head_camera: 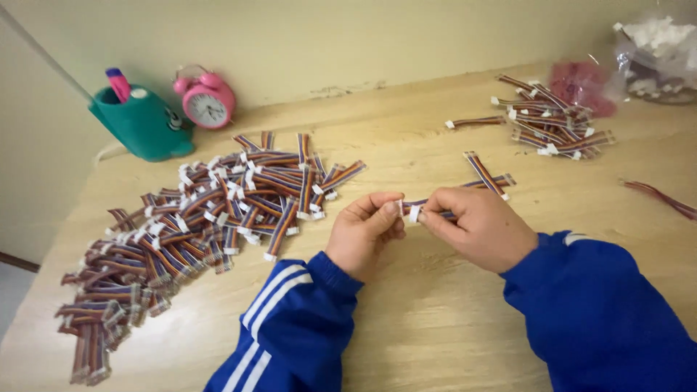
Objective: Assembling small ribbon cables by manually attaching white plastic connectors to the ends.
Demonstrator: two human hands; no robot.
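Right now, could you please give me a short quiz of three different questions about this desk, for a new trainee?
1. True or false: both hands pinch one multicoloured ribbon cable with a white plastic connector.
2. Which pile is bigger: A, the heap of multicoloured ribbon cables beside the left hand, or B, the far small pile of ribbon cables?
3. What round object stands by the teal plastic pen holder?

Key:
1. True; the right hand grips it too.
2. A, the heap.
3. A pink round alarm clock.
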